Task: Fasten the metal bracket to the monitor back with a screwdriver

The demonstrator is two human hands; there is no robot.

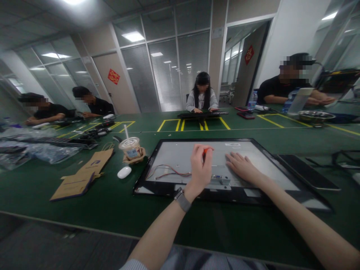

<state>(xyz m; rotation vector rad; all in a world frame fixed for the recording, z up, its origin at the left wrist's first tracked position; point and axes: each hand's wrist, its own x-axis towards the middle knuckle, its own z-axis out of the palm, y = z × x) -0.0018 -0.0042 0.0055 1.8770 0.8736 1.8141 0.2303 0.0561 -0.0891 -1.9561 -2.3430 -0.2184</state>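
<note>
The left hand [201, 165] is curling closed around an orange-handled tool [208, 150], whose tip I cannot make out for certain. The right hand [244, 168] is lying open, fingers slightly spread, palm down on a display panel [168, 153]. The panel is resting under both hands, its grey back facing up inside a black frame; a metal connector bracket [221, 182] is sitting between the hands on their near side, and a thin cable [168, 168] is trailing off left of the left hand.

A green counter [112, 210] is carrying everything, with yellow tape outlines [161, 126] running across it beyond the hands. Left of the left hand, a white mouse [124, 172], a lidded drink cup [129, 148] in a cardboard carrier [139, 157] and a brown paper bag [97, 161] are standing or lying. Right of the right hand, a flat black slab [308, 171] is lying beside the panel.

Straight past the hands, a co-worker [201, 95] is sitting before glass partitions [165, 75]; farther left, a door [102, 67] is bearing a red diamond-shaped decoration [113, 76].
</note>
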